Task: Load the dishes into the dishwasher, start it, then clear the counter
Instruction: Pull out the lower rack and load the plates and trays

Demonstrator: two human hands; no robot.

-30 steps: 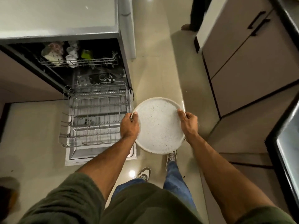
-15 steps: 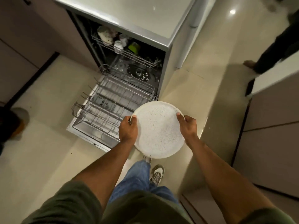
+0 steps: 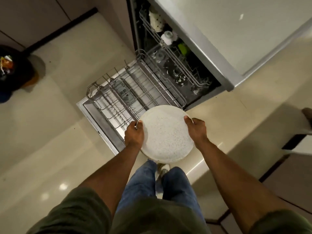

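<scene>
Both hands on one speckled white plate (image 3: pixel 166 134), held flat over the floor (image 3: pixel 50 132) at the near right corner of the pulled-out lower rack (image 3: pixel 135 92). Left hand (image 3: pixel 134 135) grips the left rim, fingers curled under, thumb on top. Right hand (image 3: pixel 196 129) grips the right rim the same way. Dishwasher door (image 3: pixel 99 122) is down. Upper rack (image 3: pixel 168 48) is partly out, holding a white cup (image 3: pixel 167 37), a spotted item (image 3: pixel 156 20) and something green (image 3: pixel 183 48). Jeans (image 3: pixel 140 181) and a shoe (image 3: pixel 162 168) show below the plate.
</scene>
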